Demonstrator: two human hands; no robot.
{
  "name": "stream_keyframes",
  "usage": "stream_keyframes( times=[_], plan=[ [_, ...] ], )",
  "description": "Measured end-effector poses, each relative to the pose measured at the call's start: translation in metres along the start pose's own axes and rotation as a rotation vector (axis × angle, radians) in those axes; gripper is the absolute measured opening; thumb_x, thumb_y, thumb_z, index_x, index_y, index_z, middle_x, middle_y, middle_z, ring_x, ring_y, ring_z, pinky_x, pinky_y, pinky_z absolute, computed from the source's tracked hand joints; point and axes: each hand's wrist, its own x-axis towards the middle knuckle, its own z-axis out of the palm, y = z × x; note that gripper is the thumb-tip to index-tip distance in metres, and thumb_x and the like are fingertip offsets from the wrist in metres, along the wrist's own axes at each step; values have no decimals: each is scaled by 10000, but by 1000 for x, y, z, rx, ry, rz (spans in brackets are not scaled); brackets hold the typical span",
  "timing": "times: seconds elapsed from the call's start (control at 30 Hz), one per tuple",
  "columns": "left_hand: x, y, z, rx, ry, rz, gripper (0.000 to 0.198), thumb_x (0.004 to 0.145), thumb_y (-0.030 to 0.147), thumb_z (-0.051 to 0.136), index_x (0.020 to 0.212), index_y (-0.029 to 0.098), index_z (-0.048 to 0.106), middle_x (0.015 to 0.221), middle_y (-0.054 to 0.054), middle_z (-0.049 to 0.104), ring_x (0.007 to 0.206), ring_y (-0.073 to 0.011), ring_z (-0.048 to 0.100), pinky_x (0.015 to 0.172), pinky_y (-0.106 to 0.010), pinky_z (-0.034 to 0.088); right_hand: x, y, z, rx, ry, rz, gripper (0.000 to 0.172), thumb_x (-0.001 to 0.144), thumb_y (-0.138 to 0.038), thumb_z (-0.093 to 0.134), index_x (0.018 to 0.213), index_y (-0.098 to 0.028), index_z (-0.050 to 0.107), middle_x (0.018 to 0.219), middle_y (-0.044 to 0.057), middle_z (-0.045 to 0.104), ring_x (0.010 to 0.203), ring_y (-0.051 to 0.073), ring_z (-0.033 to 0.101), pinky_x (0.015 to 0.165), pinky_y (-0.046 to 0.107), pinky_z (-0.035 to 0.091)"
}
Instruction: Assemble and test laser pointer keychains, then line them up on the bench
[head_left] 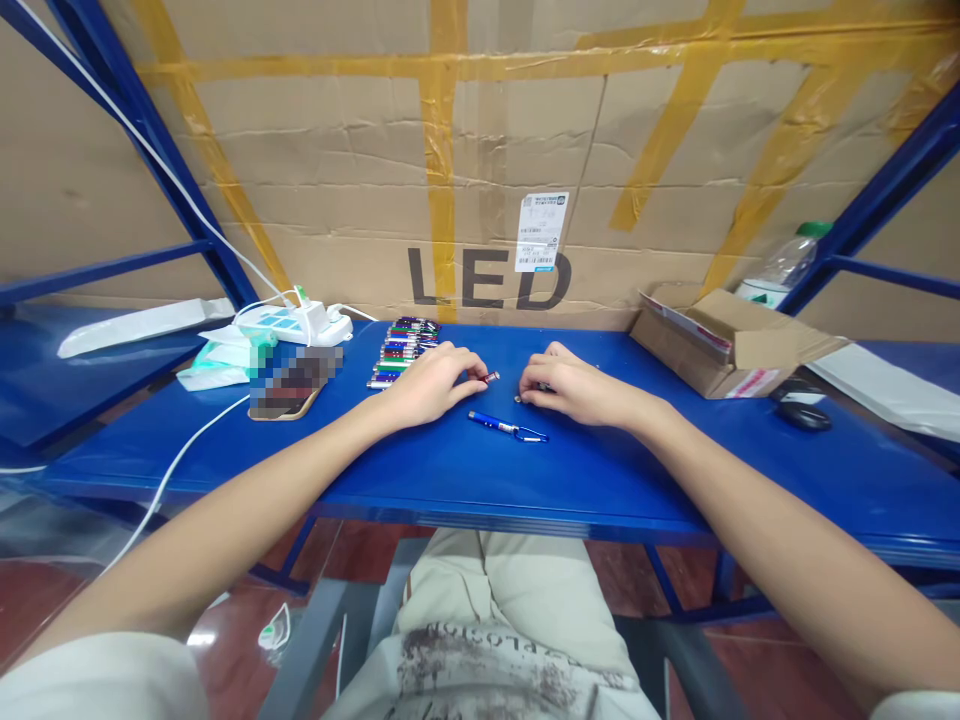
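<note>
My left hand [437, 385] is closed around a dark red, metal-ended penlight tube [491, 377], whose tip sticks out past the thumb and fingers. Facing it across a small gap, my right hand [564, 384] rests low over the table with its fingers curled together. A tiny silver piece [517, 398] shows at those fingertips; the rest of what they grip is hidden. Between and in front of both hands lies a blue penlight [491, 422] with a blue clip on its end. Beyond my left hand, several penlights [397, 352] in mixed colours lie side by side in a row.
On the blue table [450, 490], a phone [289, 400], a tissue pack [225, 358] and a white power strip [300, 323] with cables stand left. At right are an open cardboard box [720, 345], a black mouse [802, 412] and a bottle [787, 262]. Cardboard [337, 150] walls the back.
</note>
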Motion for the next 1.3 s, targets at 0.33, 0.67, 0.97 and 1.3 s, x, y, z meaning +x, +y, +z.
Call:
stream_keyframes(
  times=[0.33,0.67,0.97,1.3],
  plan=[
    [-1,0,-1,-55,1,-8,222,1081,401,616,1168,231,730,1178,-57,789,1099,-278,627,1015,-433,472,3,2,1,-34,78,31,162,1056,-266,539,1015,-219,688,1051,113,746,985,283,595,965,429,414],
    [0,2,0,-117,16,-46,234,1059,415,644,1166,234,747,1177,-53,803,1086,-274,651,993,-428,495,-3,11,-9,-6,-31,114,117,942,-287,687,1047,-234,689,1062,76,783,1030,292,597,913,411,452],
    [0,1,0,-128,11,-46,212,1056,396,657,1162,237,750,1186,-56,803,1094,-272,653,1005,-425,492,-4,13,-8,-27,-45,105,87,967,-259,635,1024,-237,696,1032,72,795,983,279,617,874,389,444],
    [0,2,1,-120,6,-44,212,1058,392,655,1166,236,749,1190,-49,803,1083,-267,655,1001,-421,478,0,0,-2,-110,-9,38,99,932,-157,631,961,-227,695,987,76,776,914,262,600,857,375,412]
  ],
)
